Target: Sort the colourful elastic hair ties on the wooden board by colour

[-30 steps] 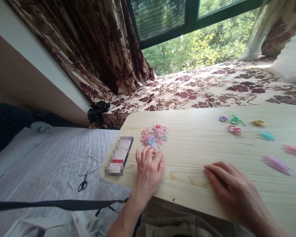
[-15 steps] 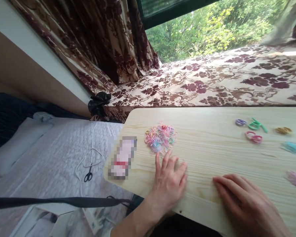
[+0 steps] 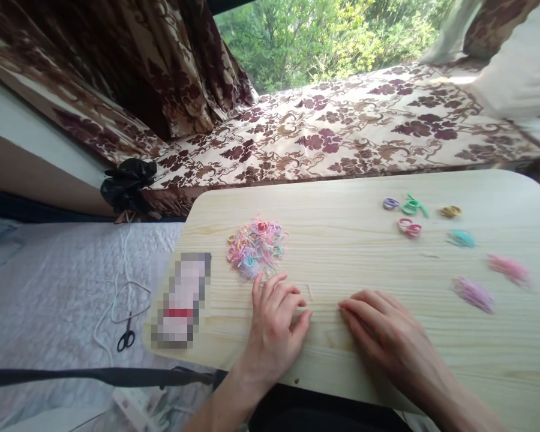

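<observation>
My left hand (image 3: 276, 318) rests on the wooden table with its fingers apart, just in front of a mixed pile of small elastic hair bands and thin coloured strands (image 3: 257, 247). A short pale strand (image 3: 309, 292) lies between its index finger and thumb, apart from the pile. To the right, my right hand (image 3: 387, 330) is low over the table, thumb and fingertips pressed together in a pinch. Whatever the pinch may contain is too small or hidden to name.
Sorted hair bands lie at the right: purple (image 3: 390, 204), green (image 3: 411, 206), red-pink (image 3: 409, 228) and tan (image 3: 450, 211). Nearby are blue (image 3: 461, 239), pink (image 3: 508, 270) and lilac (image 3: 473, 294) bundles. A blurred-out phone-like object (image 3: 182, 300) sits left; scissors (image 3: 126, 340) lie beyond the table's edge.
The view has swung right, bringing the pink bundle and the table's far right corner into sight. My right hand has come closer to my left; a pale strand now shows beside the left fingers.
</observation>
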Demonstrator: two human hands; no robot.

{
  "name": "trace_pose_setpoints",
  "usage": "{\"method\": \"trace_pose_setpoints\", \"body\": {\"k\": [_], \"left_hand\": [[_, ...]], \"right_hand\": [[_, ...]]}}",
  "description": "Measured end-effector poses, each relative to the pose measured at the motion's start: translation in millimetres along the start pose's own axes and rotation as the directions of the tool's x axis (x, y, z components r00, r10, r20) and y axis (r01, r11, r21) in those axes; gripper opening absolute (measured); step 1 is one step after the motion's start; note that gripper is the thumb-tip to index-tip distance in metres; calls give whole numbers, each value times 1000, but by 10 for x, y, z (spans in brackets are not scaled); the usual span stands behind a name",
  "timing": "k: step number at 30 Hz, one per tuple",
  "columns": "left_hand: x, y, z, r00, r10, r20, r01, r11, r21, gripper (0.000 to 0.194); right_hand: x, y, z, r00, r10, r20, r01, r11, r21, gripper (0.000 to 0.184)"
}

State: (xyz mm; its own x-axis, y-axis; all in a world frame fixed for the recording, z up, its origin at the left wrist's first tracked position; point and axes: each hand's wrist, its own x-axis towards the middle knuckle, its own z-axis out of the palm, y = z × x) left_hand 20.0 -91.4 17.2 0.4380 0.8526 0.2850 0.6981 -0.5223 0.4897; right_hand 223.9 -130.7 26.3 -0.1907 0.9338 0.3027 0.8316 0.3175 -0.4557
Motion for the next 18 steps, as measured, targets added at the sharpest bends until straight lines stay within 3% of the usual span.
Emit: {"method": "trace_pose_setpoints", "body": {"k": [6, 14, 18], "left_hand": [[144, 64, 83, 998, -55, -18, 56, 996, 72, 7], [194, 41, 40, 996, 38, 85, -40, 999, 19, 13], [127, -8, 16, 1000, 17, 25, -16, 1000, -6, 15]], "right_hand": [[104, -46, 28, 998, 11, 60, -10, 1000, -9, 25], [157, -4, 51, 998, 22, 56, -20, 999, -32, 22], [218, -7, 83, 991, 46, 126, -43, 999, -31, 19]]}}
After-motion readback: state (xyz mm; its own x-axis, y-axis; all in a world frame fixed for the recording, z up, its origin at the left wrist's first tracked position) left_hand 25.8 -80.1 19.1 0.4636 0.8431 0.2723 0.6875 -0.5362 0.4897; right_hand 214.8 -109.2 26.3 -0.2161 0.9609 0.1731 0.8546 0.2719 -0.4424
